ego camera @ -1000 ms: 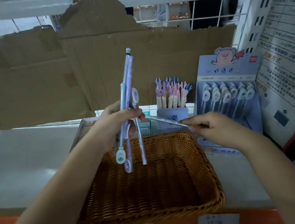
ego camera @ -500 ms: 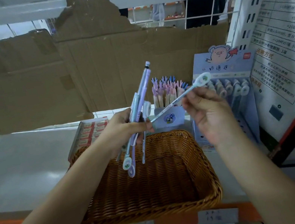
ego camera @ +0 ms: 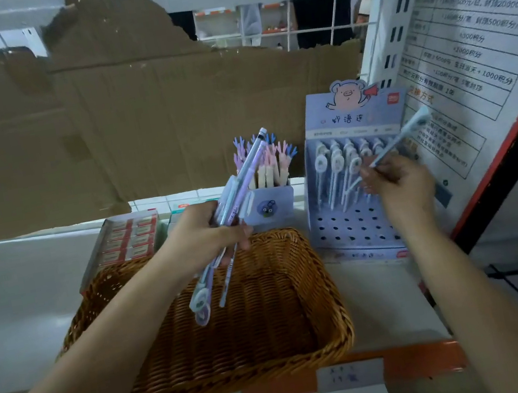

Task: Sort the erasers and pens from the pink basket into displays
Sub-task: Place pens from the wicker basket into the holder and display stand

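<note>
One round-topped pen (ego camera: 401,139) is pinched in the right hand (ego camera: 399,187), its grip closed on the barrel, slanting before the pig-card pen display (ego camera: 344,236). Slotting appears under way, and the tip next needs steering into a free hole. The left hand (ego camera: 206,237) clasps a bundle of pens (ego camera: 234,200) above the wicker basket (ego camera: 246,368).
</note>
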